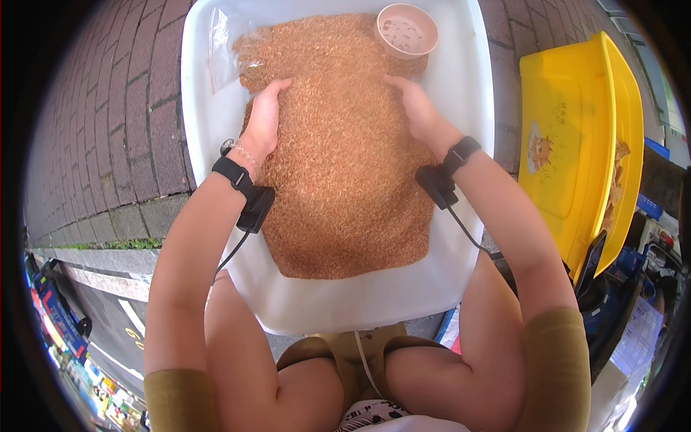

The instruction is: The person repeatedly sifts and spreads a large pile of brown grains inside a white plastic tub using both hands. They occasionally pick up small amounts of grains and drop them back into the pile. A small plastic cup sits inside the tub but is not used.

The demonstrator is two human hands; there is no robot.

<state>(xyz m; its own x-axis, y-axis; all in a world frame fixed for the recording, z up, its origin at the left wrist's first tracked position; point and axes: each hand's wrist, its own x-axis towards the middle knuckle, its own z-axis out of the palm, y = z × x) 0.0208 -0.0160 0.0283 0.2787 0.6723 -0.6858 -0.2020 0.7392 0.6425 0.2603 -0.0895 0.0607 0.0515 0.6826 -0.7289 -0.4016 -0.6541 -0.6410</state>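
A broad heap of small, slender reddish-brown pieces (345, 178), which look like mealworms, lies in a white plastic tub (334, 310) between my knees. My left hand (263, 116) is at the heap's left side, its thumb on top and its other fingers hidden in the heap. Opposite it, my right hand (418, 108) is sunk into the right side, thumb pointing inward. The hidden fingers do not show whether they grasp anything. A pale pink bowl (407, 31) with several dark bits inside rests at the heap's far right corner. At the far left lies a clear plastic bag (224, 54).
Right of the tub stands a yellow plastic bin (567, 146) with light-brown pieces inside. A phone-like dark object (591, 264) is at its near end. Black devices are strapped to my wrists, with cables trailing. Brick paving (129, 108) spreads left, ending at a kerb.
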